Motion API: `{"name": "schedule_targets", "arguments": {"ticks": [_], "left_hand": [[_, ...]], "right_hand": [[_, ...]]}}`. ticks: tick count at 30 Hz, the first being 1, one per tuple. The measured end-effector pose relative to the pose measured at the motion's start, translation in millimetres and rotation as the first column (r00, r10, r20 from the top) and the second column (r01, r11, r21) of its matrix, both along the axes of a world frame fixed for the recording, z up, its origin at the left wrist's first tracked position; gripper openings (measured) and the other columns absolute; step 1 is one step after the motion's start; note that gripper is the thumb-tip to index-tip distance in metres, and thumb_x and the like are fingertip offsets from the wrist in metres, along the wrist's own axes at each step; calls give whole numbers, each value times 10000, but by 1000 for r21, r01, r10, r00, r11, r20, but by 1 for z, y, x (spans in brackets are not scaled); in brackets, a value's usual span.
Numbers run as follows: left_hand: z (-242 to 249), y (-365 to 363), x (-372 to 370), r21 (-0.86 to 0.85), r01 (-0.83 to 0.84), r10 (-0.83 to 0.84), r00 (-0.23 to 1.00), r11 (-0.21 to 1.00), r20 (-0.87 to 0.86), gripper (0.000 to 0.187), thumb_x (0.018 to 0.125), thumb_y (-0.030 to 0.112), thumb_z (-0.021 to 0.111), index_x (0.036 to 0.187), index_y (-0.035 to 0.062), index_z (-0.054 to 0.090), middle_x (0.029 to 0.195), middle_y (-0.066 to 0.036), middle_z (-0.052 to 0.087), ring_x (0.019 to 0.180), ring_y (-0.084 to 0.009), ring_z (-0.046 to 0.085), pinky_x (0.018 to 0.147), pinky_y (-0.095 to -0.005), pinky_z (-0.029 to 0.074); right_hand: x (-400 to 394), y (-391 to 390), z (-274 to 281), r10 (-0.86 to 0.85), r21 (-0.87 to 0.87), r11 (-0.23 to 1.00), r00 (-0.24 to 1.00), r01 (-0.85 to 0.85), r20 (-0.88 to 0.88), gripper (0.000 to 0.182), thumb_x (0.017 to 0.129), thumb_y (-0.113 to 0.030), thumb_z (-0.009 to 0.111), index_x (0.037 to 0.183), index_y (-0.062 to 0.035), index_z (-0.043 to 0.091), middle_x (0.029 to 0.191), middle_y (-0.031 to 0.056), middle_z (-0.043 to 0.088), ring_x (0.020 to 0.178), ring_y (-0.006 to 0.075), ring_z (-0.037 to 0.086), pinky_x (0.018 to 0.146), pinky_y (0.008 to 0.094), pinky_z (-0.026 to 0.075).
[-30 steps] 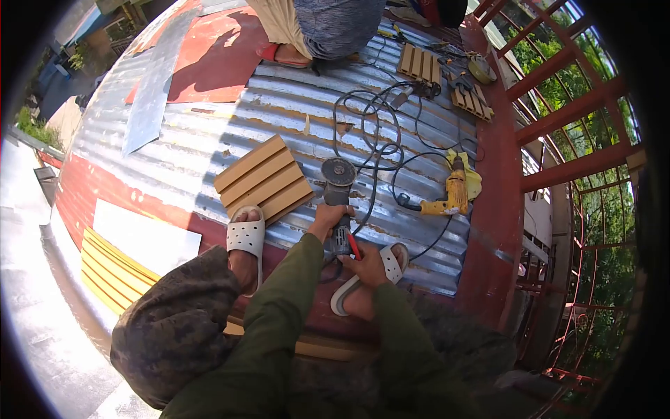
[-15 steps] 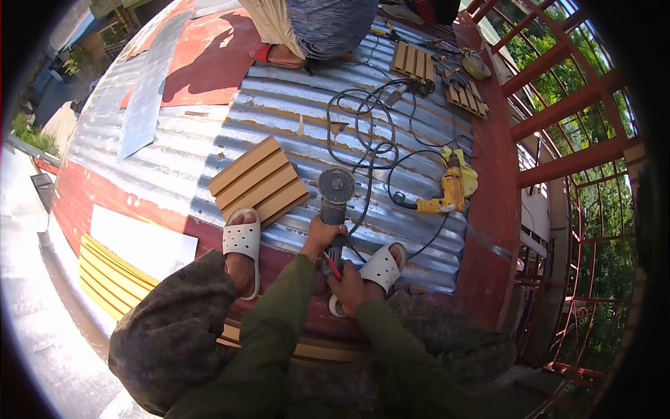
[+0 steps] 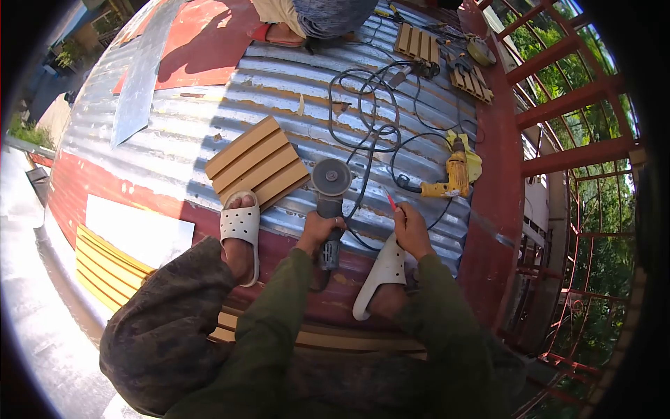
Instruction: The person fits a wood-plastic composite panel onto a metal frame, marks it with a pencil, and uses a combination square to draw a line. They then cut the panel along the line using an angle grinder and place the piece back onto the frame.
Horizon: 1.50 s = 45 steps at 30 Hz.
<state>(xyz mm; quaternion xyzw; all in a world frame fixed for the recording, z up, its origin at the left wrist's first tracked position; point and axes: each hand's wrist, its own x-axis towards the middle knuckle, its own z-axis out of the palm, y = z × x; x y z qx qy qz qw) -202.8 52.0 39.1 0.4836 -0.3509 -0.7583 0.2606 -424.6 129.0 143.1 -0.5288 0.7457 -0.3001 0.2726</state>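
My left hand [image 3: 320, 230] is wrapped round the body of a dark angle grinder [image 3: 329, 206], whose round disc [image 3: 331, 177] points away from me over the corrugated metal. Between the thumb and fingers of my right hand [image 3: 413, 229] is a thin red pen-like tool [image 3: 391, 202], its tip pointing up and left, above my right sandal [image 3: 383, 274]. A grooved tan panel piece [image 3: 257, 164] lies left of the grinder disc, next to my left sandal [image 3: 239, 225].
A yellow drill [image 3: 452, 173] lies on the right by a red beam [image 3: 495, 230]. Black cable [image 3: 373, 133] loops across the corrugated roof [image 3: 286, 91]. Another person's foot [image 3: 280, 33] is at the top. Yellow panels [image 3: 108, 269] lie at the left, short grooved pieces [image 3: 417, 43] at the back.
My right hand has moved right and forward, away from the grinder, with the red tool in it. The grinder disc, blurred before, now shows more clearly. My right sandal has shifted and turned.
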Motion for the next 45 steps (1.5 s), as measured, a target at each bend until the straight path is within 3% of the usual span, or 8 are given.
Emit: {"name": "schedule_targets", "arguments": {"ticks": [4, 5, 9, 16, 18, 25, 27, 45], "left_hand": [[-7, -4, -2, -11, 6, -5, 999, 1000, 32, 210, 666, 99, 802, 821, -28, 742, 792, -113, 738, 695, -191, 698, 671, -341, 560], [-10, -2, -2, -43, 17, -14, 998, 999, 58, 228, 660, 112, 807, 827, -28, 743, 800, -116, 740, 698, -196, 699, 675, -344, 561], [-23, 1, -6, -51, -2, 6, 996, 999, 88, 274, 630, 139, 826, 828, -30, 742, 809, -120, 737, 713, -210, 698, 673, -348, 561], [-31, -2, -7, -43, 37, -30, 985, 998, 168, 329, 595, 187, 845, 822, -27, 739, 807, -129, 733, 700, -207, 691, 663, -348, 562], [-31, -3, -6, -31, 51, -46, 990, 998, 136, 341, 590, 205, 844, 819, -24, 738, 809, -126, 734, 697, -206, 691, 665, -346, 562], [-35, -2, -7, -78, 62, -49, 985, 995, 165, 371, 578, 239, 851, 829, -10, 739, 807, -130, 733, 705, -215, 694, 682, -357, 565], [-30, -4, -7, -86, 117, -96, 971, 989, 218, 309, 653, 121, 805, 898, -47, 721, 830, -137, 740, 733, -212, 715, 697, -352, 574], [-27, -4, -7, -96, 117, -94, 971, 988, 221, 272, 663, 102, 793, 883, -41, 720, 817, -125, 731, 714, -207, 702, 676, -345, 566]], "right_hand": [[3, -20, -10, 112, -33, 993, 993, -113, -25, 273, 973, -205, 645, 1156, -3, 666, 869, 148, 702, 754, 215, 676, 697, 343, 525], [12, -25, -9, 60, 8, 998, 997, -60, 41, 224, 948, -178, 675, 1101, -15, 684, 921, 180, 708, 824, 305, 700, 730, 390, 533], [17, -38, -21, 82, -33, 996, 995, -84, -52, 190, 926, -155, 686, 1055, -15, 684, 879, 177, 713, 790, 324, 701, 722, 396, 532], [13, -52, -27, 58, 46, 997, 998, -60, 38, 185, 918, -158, 695, 1039, -17, 706, 854, 174, 711, 769, 313, 695, 710, 395, 526], [12, -55, -37, 119, -68, 990, 992, -121, -34, 185, 914, -161, 699, 1027, -16, 718, 835, 168, 708, 750, 316, 688, 704, 399, 525], [14, -61, -46, 113, -58, 991, 991, -117, -66, 181, 904, -162, 709, 1006, -14, 725, 842, 166, 709, 765, 326, 692, 694, 405, 526], [14, -63, -42, 125, -11, 992, 989, -126, -77, 178, 899, -164, 713, 992, -13, 725, 834, 166, 711, 759, 324, 698, 687, 404, 528], [18, -60, -48, 102, -12, 995, 992, -103, -70, 183, 900, -181, 714, 974, -15, 735, 858, 171, 717, 769, 319, 697, 696, 409, 529]]}}
